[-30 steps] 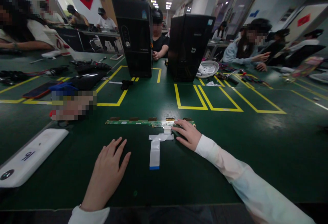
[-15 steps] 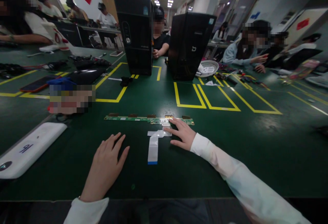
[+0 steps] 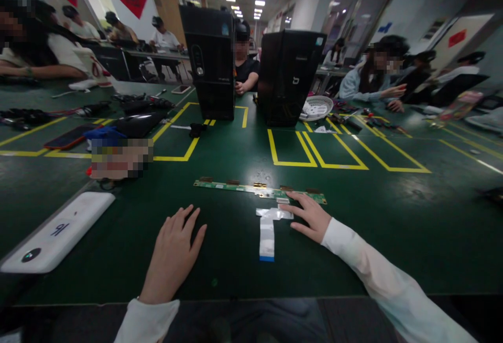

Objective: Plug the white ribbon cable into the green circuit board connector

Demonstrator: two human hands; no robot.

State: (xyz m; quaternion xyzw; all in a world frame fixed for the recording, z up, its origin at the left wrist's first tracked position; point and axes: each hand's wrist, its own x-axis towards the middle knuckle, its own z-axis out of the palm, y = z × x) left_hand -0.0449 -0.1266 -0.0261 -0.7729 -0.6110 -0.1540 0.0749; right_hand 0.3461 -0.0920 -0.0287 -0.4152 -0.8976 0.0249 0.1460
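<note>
A long, narrow green circuit board (image 3: pixel 243 188) lies on the green tabletop in front of me. From its right part a white flat ribbon cable (image 3: pixel 267 235) with a blue end runs toward me, folded at an angle. My right hand (image 3: pixel 308 217) rests at the board's right side with fingers spread; its fingertips touch the board and the cable's upper end. Farther left, my left hand (image 3: pixel 175 254) lies flat on the table, fingers stretched out, holding nothing and apart from the board.
Two black computer towers (image 3: pixel 210 65) stand at the back, a co-worker (image 3: pixel 247 68) behind them. A white device (image 3: pixel 58 233) lies at the left, near cables and a blue item (image 3: pixel 104 133). Yellow tape (image 3: pixel 294 164) marks the table; a white basket (image 3: pixel 317 108) sits beside the right tower.
My right hand has slid to the right, and the circuit board and ribbon cable have moved right with it. My left hand stays flat on the table. The view has shifted slightly.
</note>
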